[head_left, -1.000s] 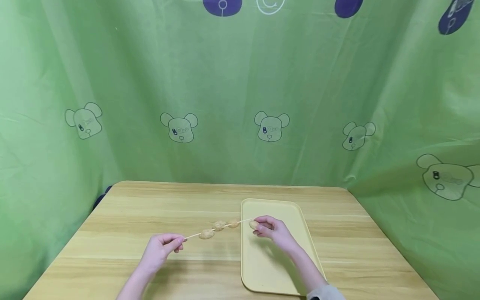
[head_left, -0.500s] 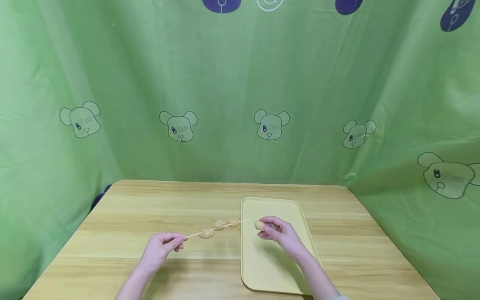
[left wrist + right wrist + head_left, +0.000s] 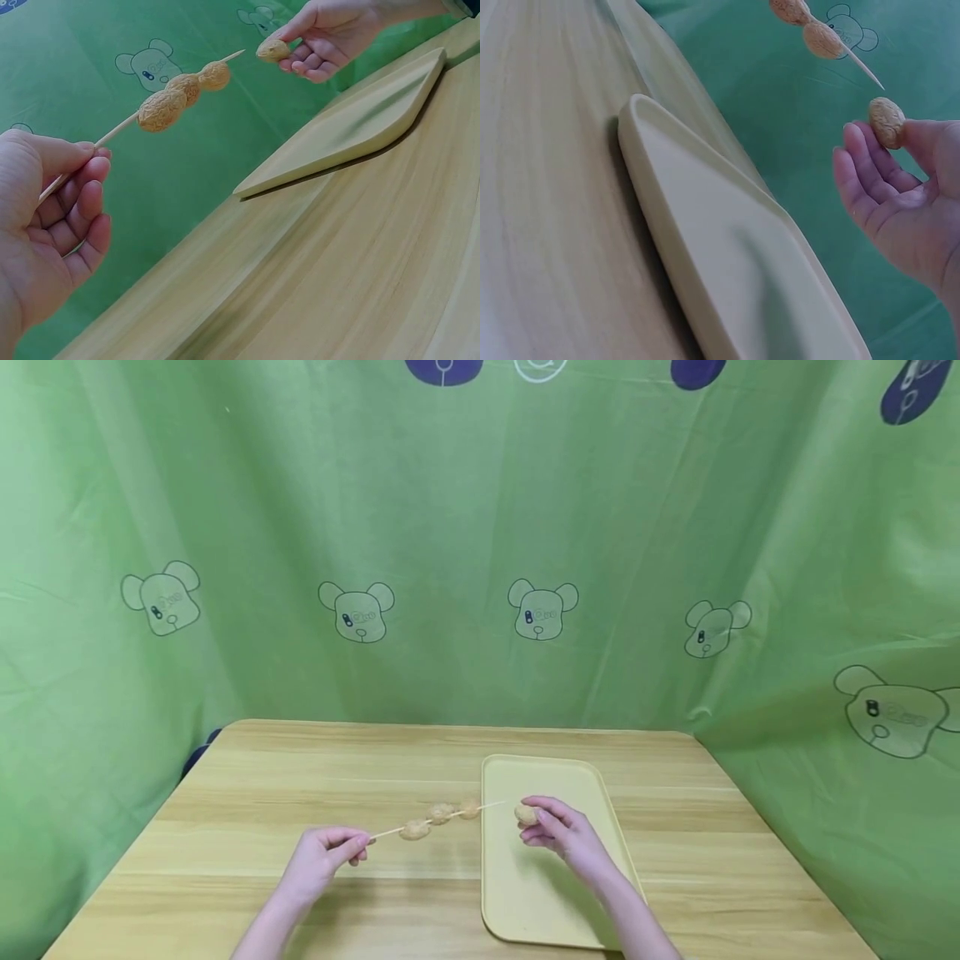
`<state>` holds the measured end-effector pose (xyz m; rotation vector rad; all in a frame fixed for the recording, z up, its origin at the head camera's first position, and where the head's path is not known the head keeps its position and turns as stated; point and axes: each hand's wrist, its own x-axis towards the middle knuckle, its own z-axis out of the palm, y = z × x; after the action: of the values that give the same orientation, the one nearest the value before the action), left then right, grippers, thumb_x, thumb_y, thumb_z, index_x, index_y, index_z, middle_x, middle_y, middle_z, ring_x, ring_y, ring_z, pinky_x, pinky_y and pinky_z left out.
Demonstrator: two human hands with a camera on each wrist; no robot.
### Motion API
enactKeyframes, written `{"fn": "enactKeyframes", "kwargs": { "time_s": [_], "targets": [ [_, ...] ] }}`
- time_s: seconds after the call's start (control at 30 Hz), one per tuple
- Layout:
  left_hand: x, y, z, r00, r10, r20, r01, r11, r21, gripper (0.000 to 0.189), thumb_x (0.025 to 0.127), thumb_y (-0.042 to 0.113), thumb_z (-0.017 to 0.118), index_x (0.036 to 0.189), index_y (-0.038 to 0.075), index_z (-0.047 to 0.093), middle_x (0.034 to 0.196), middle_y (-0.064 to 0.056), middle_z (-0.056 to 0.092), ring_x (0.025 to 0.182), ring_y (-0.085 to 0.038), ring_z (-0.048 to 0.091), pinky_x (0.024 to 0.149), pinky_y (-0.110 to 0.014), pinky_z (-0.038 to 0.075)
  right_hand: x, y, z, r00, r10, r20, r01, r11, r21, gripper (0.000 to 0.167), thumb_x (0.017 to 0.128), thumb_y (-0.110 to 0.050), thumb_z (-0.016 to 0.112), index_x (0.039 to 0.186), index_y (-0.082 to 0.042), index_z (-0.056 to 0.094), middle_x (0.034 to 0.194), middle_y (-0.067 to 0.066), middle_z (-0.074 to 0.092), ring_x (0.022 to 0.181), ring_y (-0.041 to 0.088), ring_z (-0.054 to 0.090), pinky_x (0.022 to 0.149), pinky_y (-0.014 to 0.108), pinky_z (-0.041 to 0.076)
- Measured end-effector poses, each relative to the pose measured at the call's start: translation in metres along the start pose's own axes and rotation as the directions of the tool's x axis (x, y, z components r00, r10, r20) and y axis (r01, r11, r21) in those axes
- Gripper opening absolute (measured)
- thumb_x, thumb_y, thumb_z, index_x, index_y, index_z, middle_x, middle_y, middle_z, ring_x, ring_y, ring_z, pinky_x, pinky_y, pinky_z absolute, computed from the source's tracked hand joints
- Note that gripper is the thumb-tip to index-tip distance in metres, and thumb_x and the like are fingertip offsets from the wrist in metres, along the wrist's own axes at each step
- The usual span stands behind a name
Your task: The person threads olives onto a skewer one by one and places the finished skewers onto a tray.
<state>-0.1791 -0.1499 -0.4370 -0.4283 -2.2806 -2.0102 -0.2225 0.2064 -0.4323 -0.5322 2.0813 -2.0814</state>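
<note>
My left hand point(image 3: 324, 860) pinches the lower end of a thin wooden skewer point(image 3: 386, 833) between thumb and fingers. Three wrinkled, tan fried balls point(image 3: 161, 110) are threaded on the skewer, which tilts up to the right with its pointed tip bare. Between the thumb and fingers of my right hand point(image 3: 566, 837) is another wrinkled ball point(image 3: 886, 122), held just beyond the tip. In the right wrist view a small gap separates this loose ball from the skewer point. Both hands are raised above the table, the right one over a pale yellow tray point(image 3: 536, 893).
The tray lies right of centre on a light wood-grain table point(image 3: 360, 760); no food shows on its visible surface. A green curtain point(image 3: 450, 527) with bear-head outlines hangs behind the table and along both sides.
My right hand has drawn back a little to the right with its ball, widening the space to the skewer tip. The left hand and skewer have stayed almost still.
</note>
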Motion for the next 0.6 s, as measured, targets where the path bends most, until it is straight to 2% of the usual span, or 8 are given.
{"fn": "enactKeyframes", "kwargs": {
  "time_s": [0.17, 0.4, 0.6],
  "targets": [
    [-0.0003, -0.0009, 0.0009, 1.000, -0.008, 0.018, 0.008, 1.000, 0.008, 0.020, 0.087, 0.002, 0.060, 0.093, -0.016, 0.062, 0.069, -0.003, 0.064, 0.064, -0.008, 0.057, 0.068, -0.024, 0.047, -0.0010, -0.0001, 0.0046, 0.999, 0.025, -0.025, -0.025, 1.000, 0.015, 0.047, 0.099, -0.021, 0.045, 0.126, 0.017, 0.039, 0.092, 0.009, 0.063, 0.080, 0.015, 0.063, 0.078, 0.030, 0.051],
    [-0.0016, -0.0010, 0.0006, 0.998, 0.010, 0.064, -0.011, 1.000, 0.015, 0.019, 0.086, 0.001, 0.060, 0.092, -0.016, 0.062, 0.070, 0.000, 0.064, 0.066, -0.008, 0.057, 0.069, -0.024, 0.048, -0.0004, 0.0020, 0.0084, 0.990, 0.080, -0.118, -0.076, 0.997, 0.033, 0.044, 0.097, -0.020, 0.048, 0.121, 0.017, 0.044, 0.086, 0.010, 0.063, 0.074, 0.014, 0.062, 0.075, 0.029, 0.052],
    [-0.0016, -0.0007, 0.0011, 0.997, -0.020, 0.079, 0.018, 1.000, 0.025, 0.020, 0.086, 0.003, 0.061, 0.092, -0.016, 0.062, 0.070, 0.001, 0.063, 0.067, -0.007, 0.057, 0.070, -0.025, 0.048, -0.0007, 0.0081, 0.0075, 0.989, 0.051, -0.138, -0.048, 0.999, 0.025, 0.035, 0.096, -0.023, 0.052, 0.109, 0.009, 0.056, 0.083, 0.010, 0.064, 0.070, 0.013, 0.062, 0.070, 0.028, 0.053]
  ]
}}
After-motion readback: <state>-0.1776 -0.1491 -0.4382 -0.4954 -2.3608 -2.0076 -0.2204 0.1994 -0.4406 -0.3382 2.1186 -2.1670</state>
